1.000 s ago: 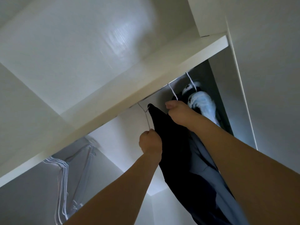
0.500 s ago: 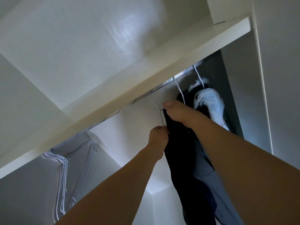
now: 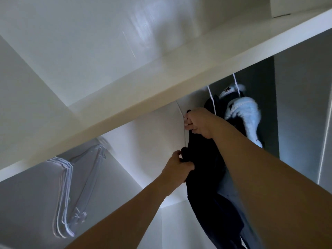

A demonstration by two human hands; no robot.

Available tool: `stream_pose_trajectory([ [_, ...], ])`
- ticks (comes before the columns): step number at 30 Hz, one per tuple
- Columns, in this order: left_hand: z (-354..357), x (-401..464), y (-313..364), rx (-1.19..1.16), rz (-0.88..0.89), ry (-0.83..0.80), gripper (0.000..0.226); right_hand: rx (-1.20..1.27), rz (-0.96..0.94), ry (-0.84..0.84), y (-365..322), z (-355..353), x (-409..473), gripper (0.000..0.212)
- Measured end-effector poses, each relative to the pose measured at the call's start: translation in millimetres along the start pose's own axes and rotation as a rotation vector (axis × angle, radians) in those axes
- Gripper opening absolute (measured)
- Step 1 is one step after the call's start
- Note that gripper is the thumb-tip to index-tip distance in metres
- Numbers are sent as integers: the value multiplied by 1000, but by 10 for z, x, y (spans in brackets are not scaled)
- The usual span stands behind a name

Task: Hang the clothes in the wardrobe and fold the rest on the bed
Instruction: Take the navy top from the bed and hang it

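A dark garment (image 3: 208, 186) hangs from a thin white hanger (image 3: 183, 130) whose hook runs up behind the wardrobe shelf (image 3: 179, 83). My right hand (image 3: 199, 123) grips the top of the garment at the hanger's neck. Lower down, my left hand (image 3: 177, 165) grips a bunched fold of the same dark cloth. To the right, a white and pale-blue knitted garment (image 3: 244, 115) and another dark piece hang on white hangers (image 3: 212, 99). The rail itself is hidden by the shelf.
Several empty white hangers (image 3: 66, 193) hang in a bunch at the lower left inside the wardrobe. White wardrobe walls close in at the back and right (image 3: 301, 114). The thick shelf edge crosses the view diagonally just above my hands.
The view has tilted and shifted. My right hand moved up along the hanger's neck and now curls round it; my left hand slid lower on the dark garment, gripping a fold.
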State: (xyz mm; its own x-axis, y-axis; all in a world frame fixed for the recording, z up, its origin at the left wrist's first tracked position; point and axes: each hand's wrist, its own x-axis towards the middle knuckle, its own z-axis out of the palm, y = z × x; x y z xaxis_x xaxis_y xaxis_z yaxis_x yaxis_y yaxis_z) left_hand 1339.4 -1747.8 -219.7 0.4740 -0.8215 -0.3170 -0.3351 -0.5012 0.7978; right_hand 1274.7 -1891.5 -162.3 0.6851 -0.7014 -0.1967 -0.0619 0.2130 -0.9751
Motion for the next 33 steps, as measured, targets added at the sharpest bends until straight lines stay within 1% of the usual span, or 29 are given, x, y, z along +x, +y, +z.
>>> stream_pose_trajectory([
  [3, 12, -18, -33, 149, 9, -7, 12, 47, 88, -10, -12, 14, 30, 32],
  [4, 27, -24, 0, 203, 31, -1, 11, 55, 96, -2, -16, 16, 47, 32],
  [7, 95, 10, 86, 262, 77, 19, 15, 65, 98, 39, -41, 18, 67, 39],
  [10, 160, 21, 139, 267, 86, 27, 19, 91, 101, 75, -45, 1, 83, 40],
  [16, 214, 19, 140, 281, 109, 38, 11, 118, 132, 83, -16, -18, 93, 37],
  [20, 200, -13, 116, 275, 85, 49, 11, 146, 144, 58, 35, -5, 46, 41],
  [23, 159, -57, 83, 241, 40, 68, 10, 122, 98, 125, 168, -58, -101, 42],
  [25, 136, -109, 47, 237, 34, 109, 17, 111, 67, 143, 268, -90, -306, 47],
  [27, 134, -170, -15, 252, 48, 177, 37, 152, 22, 172, 404, -106, -536, 58],
  [28, 151, -201, -66, 298, 71, 250, 48, 137, -3, 245, 481, -119, -657, 54],
  [29, 181, -249, -116, 354, 117, 343, 56, 92, -29, 339, 538, -126, -804, 44],
  [31, 265, -402, -190, 470, 310, 519, 57, -90, -91, 466, 663, -190, -1086, 30],
  [33, 372, -542, -239, 588, 510, 585, 54, -276, -133, 530, 737, -266, -1380, 30],
])
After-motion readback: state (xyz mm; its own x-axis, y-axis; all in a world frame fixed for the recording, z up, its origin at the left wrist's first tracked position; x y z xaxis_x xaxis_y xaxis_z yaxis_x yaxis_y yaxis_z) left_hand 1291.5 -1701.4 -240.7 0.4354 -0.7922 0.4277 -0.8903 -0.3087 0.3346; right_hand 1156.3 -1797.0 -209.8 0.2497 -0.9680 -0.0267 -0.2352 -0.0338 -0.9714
